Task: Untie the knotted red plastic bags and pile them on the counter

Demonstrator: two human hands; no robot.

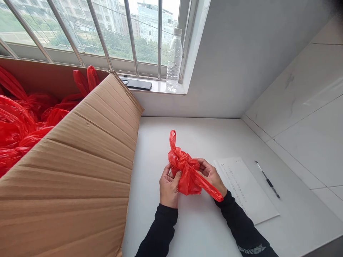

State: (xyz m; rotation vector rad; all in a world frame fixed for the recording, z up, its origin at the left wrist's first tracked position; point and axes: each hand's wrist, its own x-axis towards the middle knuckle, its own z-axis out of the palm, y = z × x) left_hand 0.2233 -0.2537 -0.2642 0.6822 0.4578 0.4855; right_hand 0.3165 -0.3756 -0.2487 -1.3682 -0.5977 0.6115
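Observation:
Between my hands is a red plastic bag (pixel 187 175), knotted in the middle, with one handle loop pointing up and away and the other trailing over my right wrist. My left hand (pixel 170 187) grips its left side, thumb pressed on the front. On the right side, my right hand (pixel 213 175) holds the bag too, its fingers partly hidden behind the plastic. What the bag contains is hidden. Beneath lies the white tabletop (pixel 155 142).
A large cardboard box (pixel 107 150) full of red plastic bags (pixel 24 121) stands at the left. A paper pad (pixel 241 185) and a pen (pixel 268 180) lie at the right. On the windowsill are a phone (pixel 137 84) and a clear bottle (pixel 174 60).

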